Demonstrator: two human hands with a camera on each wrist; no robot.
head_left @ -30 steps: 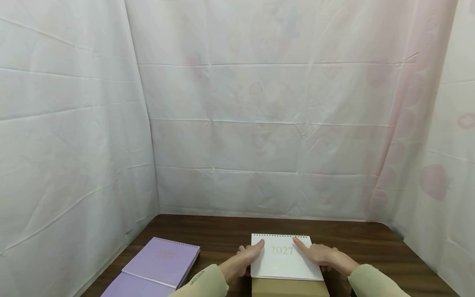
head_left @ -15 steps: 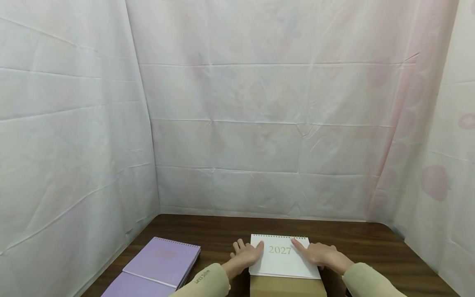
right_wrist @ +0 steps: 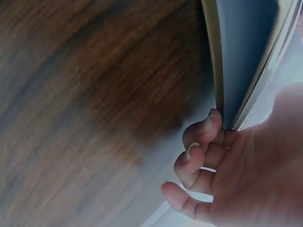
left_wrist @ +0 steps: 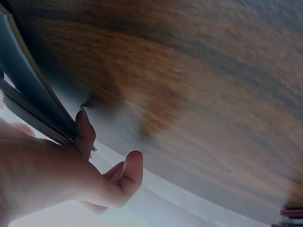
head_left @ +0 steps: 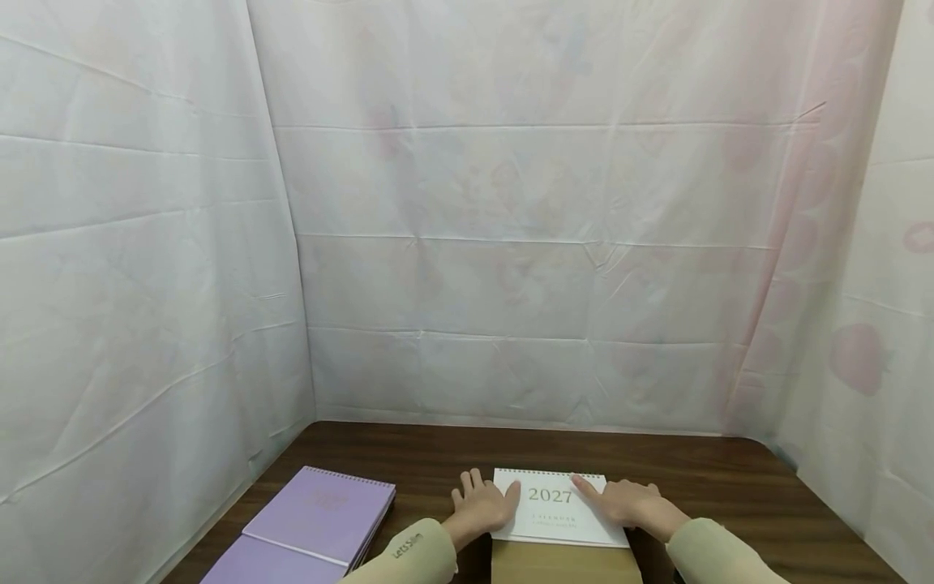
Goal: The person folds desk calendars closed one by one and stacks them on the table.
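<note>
A white spiral-bound desk calendar (head_left: 553, 526), its cover marked 2027 in gold, stands on the brown table above a tan cardboard base (head_left: 565, 564). My left hand (head_left: 483, 509) holds its left side, thumb on the cover, while several fingers spread outward. In the left wrist view one finger (left_wrist: 85, 133) rests against the edge of the folded stand. My right hand (head_left: 636, 506) grips the opposite side with the thumb laid over the cover. From the right wrist, one fingertip (right_wrist: 208, 124) meets the stand's edge and the other fingers curl loosely below.
Purple spiral-bound calendars (head_left: 314, 515) lie stacked at the left of the dark wooden table (head_left: 423, 442). White patterned cloth (head_left: 452, 292) hangs behind the table and along both sides.
The calendar's top edge has dropped slightly and its cover lettering shows more clearly. My left fingers have spread away from the side; my right hand has shifted slightly left.
</note>
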